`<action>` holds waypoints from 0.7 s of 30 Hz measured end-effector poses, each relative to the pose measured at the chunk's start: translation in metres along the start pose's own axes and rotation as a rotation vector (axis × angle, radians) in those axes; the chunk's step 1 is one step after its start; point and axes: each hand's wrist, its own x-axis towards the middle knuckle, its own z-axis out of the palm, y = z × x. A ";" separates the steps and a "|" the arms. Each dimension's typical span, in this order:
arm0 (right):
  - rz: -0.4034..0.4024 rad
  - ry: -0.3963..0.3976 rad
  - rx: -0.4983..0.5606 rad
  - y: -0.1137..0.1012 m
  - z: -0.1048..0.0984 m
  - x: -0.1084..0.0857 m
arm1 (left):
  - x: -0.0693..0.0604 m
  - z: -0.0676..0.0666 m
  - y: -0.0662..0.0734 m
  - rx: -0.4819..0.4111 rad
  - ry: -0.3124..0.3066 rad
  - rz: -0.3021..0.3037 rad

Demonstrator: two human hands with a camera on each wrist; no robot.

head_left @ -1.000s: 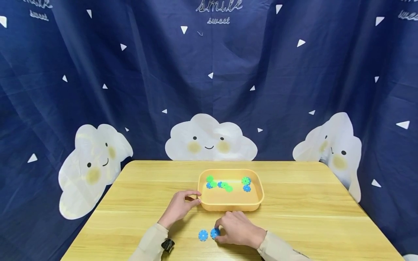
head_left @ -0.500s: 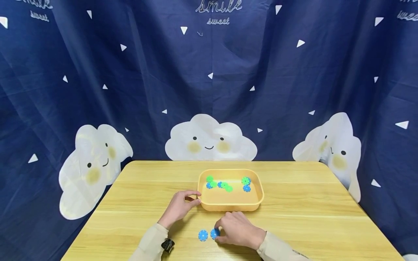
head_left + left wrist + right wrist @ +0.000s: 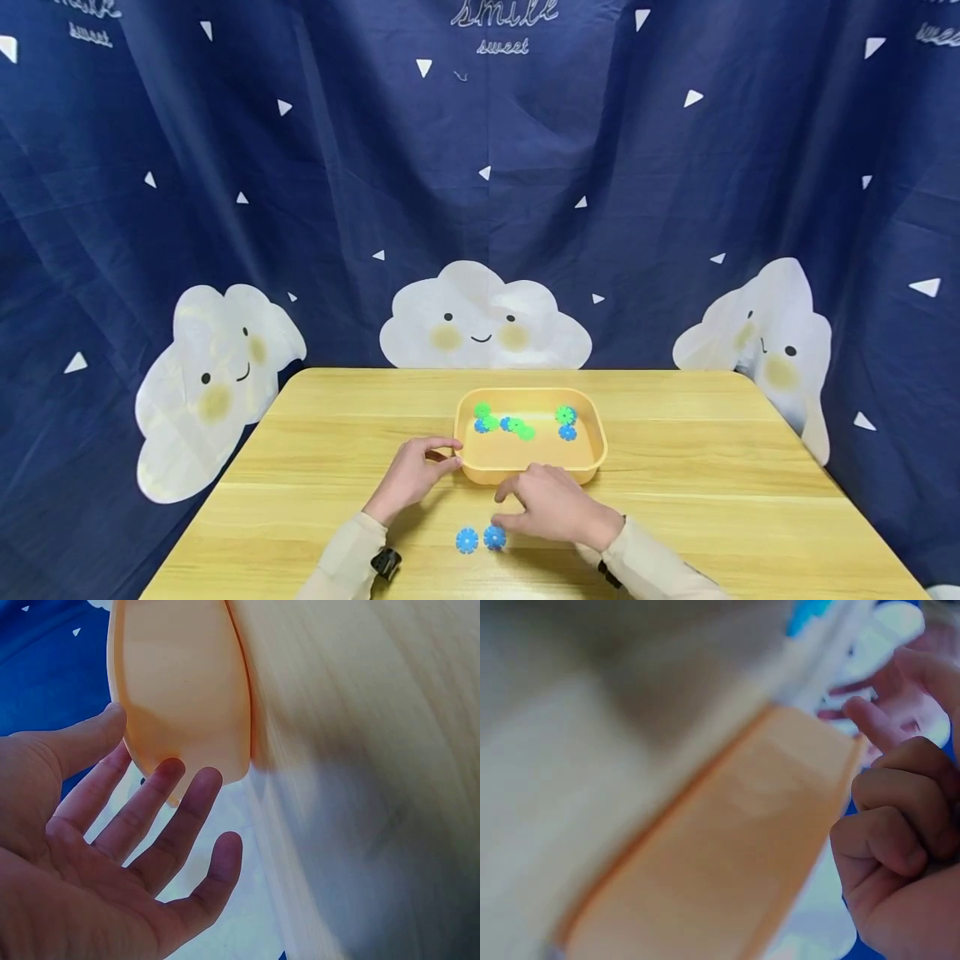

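A shallow orange-yellow tray (image 3: 532, 477) stands on the table with several green and blue notched discs in it. My left hand (image 3: 412, 473) holds the tray's left end, thumb and index finger at the rim; in the left wrist view the other fingers of that hand (image 3: 135, 840) spread by the end wall. Two blue notched discs lie on the table in front: a left disc (image 3: 467, 541) and a right disc (image 3: 494, 537). Above the right disc hovers my right hand (image 3: 555, 505), thumb and index finger apart, holding nothing; its other fingers (image 3: 892, 817) are curled in the right wrist view.
Inside the tray, green discs (image 3: 526, 432) and blue discs (image 3: 567, 433) lie in small clusters. The wooden table (image 3: 712, 467) reaches back to a dark blue curtain (image 3: 480, 208) with printed clouds. A black wrist strap (image 3: 386, 564) sits on the left sleeve.
My right hand has let go of the right blue disc and risen slightly toward the tray, its index finger moving away from the thumb. The left hand and tray have not moved.
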 end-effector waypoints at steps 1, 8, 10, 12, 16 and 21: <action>-0.008 0.017 0.020 0.002 -0.004 0.002 | 0.000 0.000 0.000 -0.001 0.000 -0.002; 0.004 0.083 0.214 0.027 -0.038 0.021 | 0.000 -0.001 0.002 -0.010 -0.009 -0.006; -0.016 0.087 0.247 0.037 -0.048 0.027 | 0.001 -0.001 0.001 -0.009 -0.012 -0.010; -0.032 0.085 0.264 0.048 -0.055 0.034 | 0.001 -0.001 0.001 -0.007 -0.010 -0.012; -0.044 0.079 0.252 0.071 -0.059 0.048 | 0.002 -0.001 0.001 -0.002 -0.004 -0.009; 0.027 0.020 0.204 0.093 -0.051 0.060 | -0.001 0.000 0.000 -0.021 -0.015 -0.021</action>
